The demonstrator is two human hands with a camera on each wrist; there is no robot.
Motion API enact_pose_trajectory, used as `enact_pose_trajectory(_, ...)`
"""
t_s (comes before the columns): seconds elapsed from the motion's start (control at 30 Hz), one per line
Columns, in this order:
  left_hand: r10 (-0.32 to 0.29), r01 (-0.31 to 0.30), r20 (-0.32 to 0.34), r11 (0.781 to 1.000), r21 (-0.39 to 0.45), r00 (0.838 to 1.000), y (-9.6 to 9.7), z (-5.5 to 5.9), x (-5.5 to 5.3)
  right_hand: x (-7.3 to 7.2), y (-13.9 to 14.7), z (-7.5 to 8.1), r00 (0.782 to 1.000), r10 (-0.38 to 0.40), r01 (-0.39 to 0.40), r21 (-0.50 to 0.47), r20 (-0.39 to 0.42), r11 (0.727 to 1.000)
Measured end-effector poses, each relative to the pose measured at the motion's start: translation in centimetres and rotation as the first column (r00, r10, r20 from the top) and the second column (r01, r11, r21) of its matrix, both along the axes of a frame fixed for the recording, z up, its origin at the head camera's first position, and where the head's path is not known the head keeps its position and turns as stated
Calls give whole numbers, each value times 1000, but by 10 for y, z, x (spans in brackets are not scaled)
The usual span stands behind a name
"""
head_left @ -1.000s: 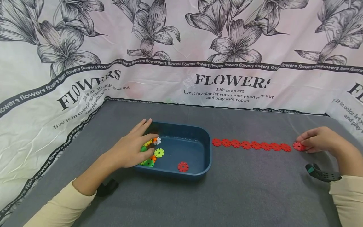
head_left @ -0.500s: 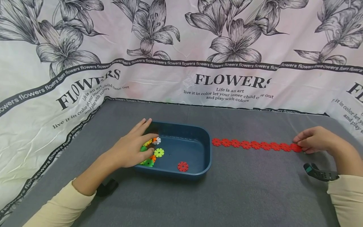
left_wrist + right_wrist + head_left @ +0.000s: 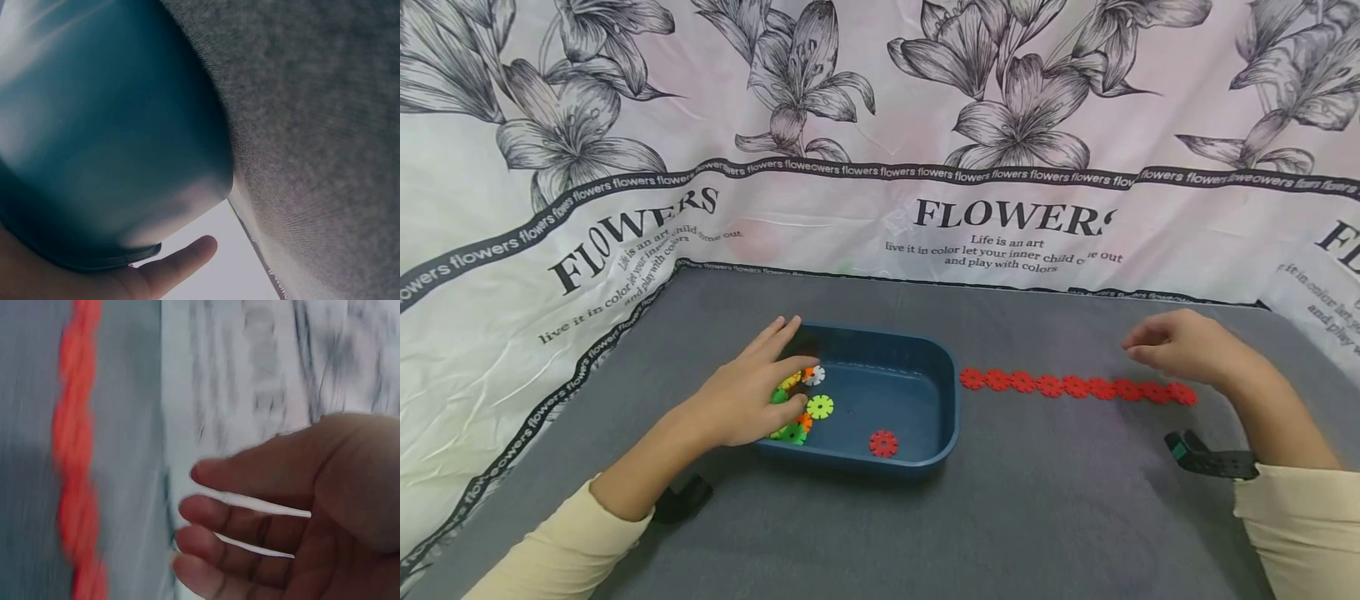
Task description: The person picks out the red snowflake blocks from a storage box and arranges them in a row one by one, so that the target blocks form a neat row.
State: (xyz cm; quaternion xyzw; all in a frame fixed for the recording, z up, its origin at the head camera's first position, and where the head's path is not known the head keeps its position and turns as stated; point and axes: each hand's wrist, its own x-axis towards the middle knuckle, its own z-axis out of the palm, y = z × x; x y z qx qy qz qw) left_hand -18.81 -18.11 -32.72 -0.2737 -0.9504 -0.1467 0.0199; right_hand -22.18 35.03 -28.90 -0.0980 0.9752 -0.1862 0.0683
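Observation:
My left hand (image 3: 748, 396) rests over the left end of a dark blue plastic box (image 3: 951, 417), fingers spread across its rim. In the left wrist view a straight finger (image 3: 187, 259) reaches past the box's outer wall. Under and beside that hand, inside the box, lie yellow, green, orange and white notched discs (image 3: 793, 431). A red notched disc (image 3: 883, 443) lies apart near the front wall. My right hand (image 3: 1195, 346) is raised just behind a row of overlapping red discs (image 3: 1075, 387). The right wrist view shows its fingers (image 3: 206, 544) loosely bent, holding nothing.
The grey cloth-covered table (image 3: 1000, 533) extends in front of the box and the row. Behind it hangs a white flower-printed cloth (image 3: 820, 225). Black wrist straps (image 3: 1213, 458) sit below the hands.
My right hand placed a red disc at the row's right end, let go of it, and moved up and left. My left hand and the box stayed put.

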Motion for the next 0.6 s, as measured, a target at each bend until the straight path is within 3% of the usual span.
enact_pose_trajectory(0.13,-8,8,-10,1000,8,1000,1,0,0,10,-62,11,987,128,-131,-29,-99,991)
enact_pose_trajectory(0.23,-12,13,-8,1000,12,1000,0,1,1,21,-111,18,954,245,-260,-69,-171,963)
enact_pose_trajectory(0.37,-10,10,-7,1000,14,1000,0,1,0,31,-169,20,852,441,-475,-62,-281,878)
enact_pose_trajectory(0.47,-8,8,-8,1000,14,1000,0,1,0,34,-205,15,767,570,-600,-15,-293,800)
enact_pose_trajectory(0.6,-6,6,-10,1000,7,1000,-1,0,-1,35,-241,4,724,673,-678,27,-151,735)
